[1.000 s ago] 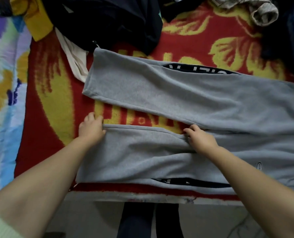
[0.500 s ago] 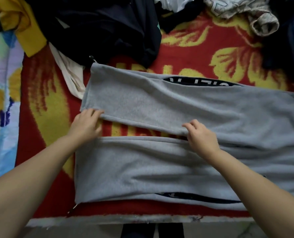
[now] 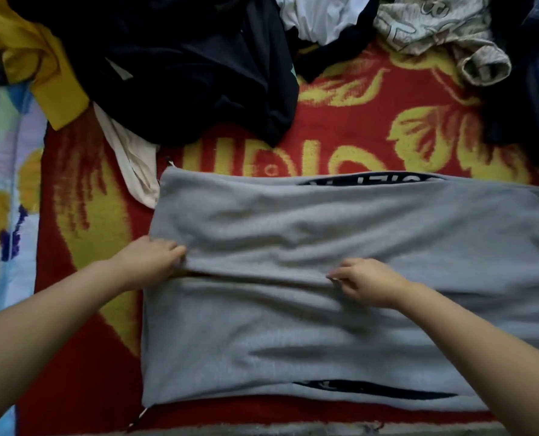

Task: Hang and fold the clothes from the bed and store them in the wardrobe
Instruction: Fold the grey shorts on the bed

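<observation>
Grey sweatpants (image 3: 309,335) with black lettered side stripes lie flat across the red and yellow blanket (image 3: 350,133), legs pointing left. The far leg's near edge now overlaps the near leg. My left hand (image 3: 155,259) grips that edge close to the cuff. My right hand (image 3: 365,281) pinches the same edge further right, near the middle of the leg.
A pile of dark clothes (image 3: 173,64) lies behind the sweatpants, with a yellow garment (image 3: 41,70) at the far left, a cream cloth (image 3: 133,165), a white piece (image 3: 315,17) and a beige patterned top (image 3: 434,29). The bed's front edge (image 3: 293,431) runs along the bottom.
Both hands moved from the near leg's edge to the far leg's edge and drew it toward me. The gap of blanket between the two legs has closed.
</observation>
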The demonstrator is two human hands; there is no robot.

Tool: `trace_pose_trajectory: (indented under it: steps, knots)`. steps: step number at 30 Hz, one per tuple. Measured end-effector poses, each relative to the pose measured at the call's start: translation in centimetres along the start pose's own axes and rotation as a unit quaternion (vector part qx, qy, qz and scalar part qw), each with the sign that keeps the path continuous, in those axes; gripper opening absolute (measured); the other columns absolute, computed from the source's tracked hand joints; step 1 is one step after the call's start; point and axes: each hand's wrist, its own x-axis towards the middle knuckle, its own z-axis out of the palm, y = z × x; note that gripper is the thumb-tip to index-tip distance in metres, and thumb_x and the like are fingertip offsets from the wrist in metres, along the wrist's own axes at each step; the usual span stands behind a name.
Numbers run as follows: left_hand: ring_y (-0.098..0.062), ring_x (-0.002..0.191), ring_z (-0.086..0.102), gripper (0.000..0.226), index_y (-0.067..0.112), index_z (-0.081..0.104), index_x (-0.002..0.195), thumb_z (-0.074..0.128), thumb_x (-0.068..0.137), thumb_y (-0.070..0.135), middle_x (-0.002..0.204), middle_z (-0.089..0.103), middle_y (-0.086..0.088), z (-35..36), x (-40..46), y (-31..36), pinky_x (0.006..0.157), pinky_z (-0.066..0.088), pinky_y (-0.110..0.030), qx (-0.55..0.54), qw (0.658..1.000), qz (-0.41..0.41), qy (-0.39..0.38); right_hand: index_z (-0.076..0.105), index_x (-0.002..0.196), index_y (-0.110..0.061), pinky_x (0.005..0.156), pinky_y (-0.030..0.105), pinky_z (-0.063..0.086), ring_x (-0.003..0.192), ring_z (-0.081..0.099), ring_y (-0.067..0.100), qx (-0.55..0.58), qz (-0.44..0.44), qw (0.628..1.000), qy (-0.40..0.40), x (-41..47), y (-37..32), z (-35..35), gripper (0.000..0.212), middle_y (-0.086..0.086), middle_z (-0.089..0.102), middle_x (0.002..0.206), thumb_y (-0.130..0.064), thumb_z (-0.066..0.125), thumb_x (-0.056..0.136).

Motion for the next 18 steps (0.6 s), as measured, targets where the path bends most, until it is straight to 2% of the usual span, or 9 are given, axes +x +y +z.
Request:
trace_pose_trajectory:
  steps: [1,2,5,6,9,11,13,15,18]
  knots:
    - [-0.016,0.091,0.062,0.029,0.024,0.051,0.114,0.053,0.091,0.042,0.107,0.062,0.003,-0.1,0.7,-0.4,0.071,0.047,-0.030,-0.036,0.998,-0.035,-0.049,0.063,0.121,-0.026,0.084,0.034,0.047,0.107,0.059,0.026,0.018,0.011,0.999,0.040,0.4,0.5,-1.0,0.031,0.002,0.062,0.119,-0.026,0.048,0.093]
    - [-0.017,0.097,0.060,0.034,0.026,0.051,0.119,0.052,0.092,0.045,0.113,0.060,0.004,-0.8,1.8,-0.8,0.073,0.047,-0.030,-0.093,0.994,-0.057,-0.029,0.064,0.119,-0.022,0.082,0.035,0.047,0.106,0.060,0.028,0.040,0.032,0.993,0.107,1.1,1.3,-2.3,0.030,0.005,0.063,0.117,-0.022,0.051,0.092]
    - [-0.030,0.109,0.054,0.041,0.013,0.054,0.126,0.061,0.087,0.024,0.121,0.056,-0.011,-4.0,7.0,-2.3,0.081,0.047,-0.042,-0.090,0.977,-0.076,0.176,0.054,0.132,-0.012,0.081,0.041,0.047,0.111,0.055,0.035,0.050,0.103,0.950,0.290,4.3,4.9,-6.9,0.046,0.015,0.055,0.126,-0.007,0.056,0.086]
    - [-0.033,0.117,0.050,0.051,0.011,0.048,0.133,0.061,0.085,0.018,0.129,0.051,-0.014,-5.1,8.9,-2.7,0.090,0.043,-0.046,-0.058,0.974,-0.090,0.198,0.044,0.141,-0.011,0.091,0.044,0.045,0.122,0.047,0.035,0.026,0.120,0.950,0.287,5.6,5.9,-8.3,0.057,0.017,0.046,0.138,-0.007,0.057,0.085]
    - [-0.032,0.128,0.041,0.061,0.014,0.036,0.140,0.059,0.083,0.012,0.136,0.045,-0.015,-7.5,12.7,-3.0,0.112,0.019,-0.050,-0.028,0.981,-0.160,0.105,0.016,0.153,-0.019,0.116,0.052,0.015,0.146,0.013,0.028,-0.045,0.186,0.976,0.100,9.0,7.1,-10.9,0.079,0.007,0.015,0.159,-0.018,0.060,0.088]
    - [-0.033,0.116,0.051,0.038,0.012,0.046,0.123,0.054,0.086,0.010,0.121,0.055,-0.015,-7.7,13.5,-2.8,0.108,0.024,-0.048,-0.004,0.981,-0.181,0.075,0.028,0.147,-0.018,0.114,0.055,0.015,0.141,0.025,0.032,-0.057,0.224,0.971,0.055,10.2,6.5,-11.0,0.065,0.012,0.026,0.152,-0.016,0.057,0.088]
    - [-0.033,0.104,0.058,0.019,0.012,0.049,0.109,0.047,0.090,0.010,0.113,0.061,-0.014,-7.6,12.8,-2.9,0.089,0.036,-0.040,0.000,0.983,-0.162,0.088,0.047,0.125,-0.012,0.105,0.050,0.031,0.117,0.048,0.035,-0.088,0.230,0.963,0.107,10.4,5.7,-11.2,0.036,0.017,0.050,0.127,-0.011,0.048,0.089]
    - [-0.037,0.099,0.059,0.013,0.011,0.048,0.105,0.045,0.092,0.012,0.111,0.060,-0.017,-7.9,11.0,-3.7,0.073,0.039,-0.037,-0.042,0.978,-0.158,0.128,0.050,0.111,-0.009,0.087,0.042,0.039,0.103,0.055,0.036,-0.102,0.221,0.957,0.160,9.5,5.4,-11.8,0.021,0.018,0.059,0.112,-0.013,0.046,0.090]
    - [-0.041,0.092,0.059,0.022,0.008,0.053,0.114,0.048,0.093,0.013,0.110,0.059,-0.019,-9.6,7.5,-5.0,0.067,0.046,-0.043,-0.101,0.961,-0.123,0.227,0.051,0.105,-0.004,0.070,0.040,0.039,0.097,0.056,0.041,-0.054,0.198,0.936,0.285,5.9,5.9,-13.6,0.022,0.023,0.057,0.107,-0.018,0.051,0.088]
